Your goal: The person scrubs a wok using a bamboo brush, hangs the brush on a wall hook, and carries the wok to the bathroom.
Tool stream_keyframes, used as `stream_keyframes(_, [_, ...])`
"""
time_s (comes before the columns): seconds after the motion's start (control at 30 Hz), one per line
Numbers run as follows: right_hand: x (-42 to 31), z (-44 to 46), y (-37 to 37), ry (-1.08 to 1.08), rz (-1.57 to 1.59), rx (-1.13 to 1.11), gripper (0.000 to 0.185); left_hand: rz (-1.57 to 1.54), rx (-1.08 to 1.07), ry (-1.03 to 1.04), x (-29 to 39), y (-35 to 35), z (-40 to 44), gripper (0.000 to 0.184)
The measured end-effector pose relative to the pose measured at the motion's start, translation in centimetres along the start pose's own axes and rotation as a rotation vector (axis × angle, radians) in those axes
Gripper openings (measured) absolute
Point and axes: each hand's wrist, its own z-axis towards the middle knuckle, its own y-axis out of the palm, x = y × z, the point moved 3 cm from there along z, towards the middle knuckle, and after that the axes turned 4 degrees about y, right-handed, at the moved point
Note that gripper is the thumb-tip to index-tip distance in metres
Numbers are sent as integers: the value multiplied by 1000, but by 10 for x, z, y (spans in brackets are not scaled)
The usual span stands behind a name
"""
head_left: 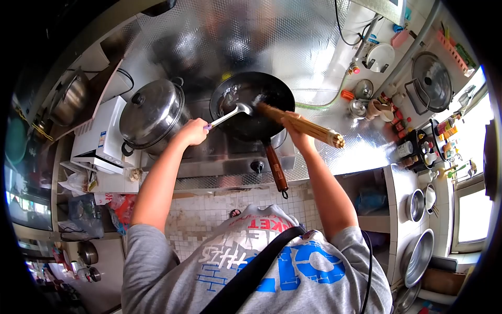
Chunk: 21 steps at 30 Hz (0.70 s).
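Between left hand, gripping ladle, and right hand, gripping bamboo brush: wok, scrubbing seemingly underway, not finished

T-shirt: grey cloth, short sleeves
Lettering: red and white
Large print: blue, brick-patterned
Strap: wide, black, diagonal across the T-shirt
Cable: thin, black, by the right sleeve
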Motion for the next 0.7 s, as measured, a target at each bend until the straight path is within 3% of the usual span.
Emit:
stream_keyframes(0.03, [-17,-1,5,82,141,-8,28,0,4,10,-3,0,3,26])
stream_keyframes(0.13, [-50,-9,-2,-9,107,-16,27,-3,13,43,-7,4,4,26])
stream_keyframes(0.23, [-44,-10,-1,152,64,-91,27,26,25,89,-4,6,1,27])
stream_keyframes(0.27, [-22,-7,6,95,162,24,28,43,33,98,-3,6,1,27])
stream_keyframes(0.33, [-12,-2,8,179,100,10,30,89,81,131,-7,7,2,26])
stream_keyframes(0.43, [-44,-6,-1,51,83,-69,31,206,146,220,-15,8,1,22])
stream_keyframes(0.67, [11,16,8,307,245,-140,32,344,237,247,-4,4,-13,23])
stream_keyframes(0.7, [22,23,7,404,426,-128,30,357,251,265,-4,3,-13,23])
